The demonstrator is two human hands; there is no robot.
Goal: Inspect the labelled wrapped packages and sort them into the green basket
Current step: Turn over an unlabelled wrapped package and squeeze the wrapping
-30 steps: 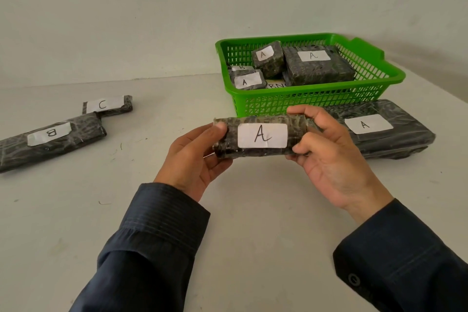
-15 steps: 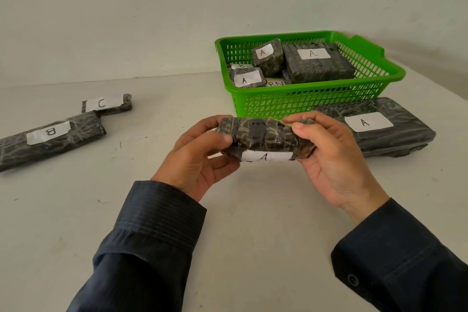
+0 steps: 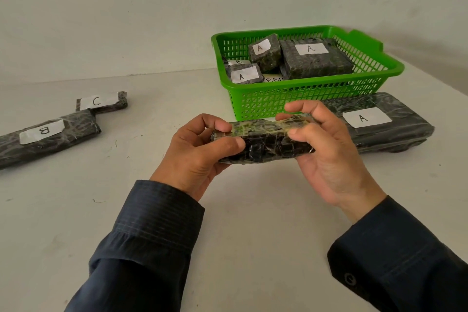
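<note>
In front of the green basket, above the counter, the person's left grip and right grip are each clasping one end of a dark wrapped package, fingers curling round it. A long package marked A is lying just in front of the basket's right half, while well off to the basket's left a B package and a small C package are lying close together. Inside the basket, three A packages and one B-marked one are sitting.
</note>
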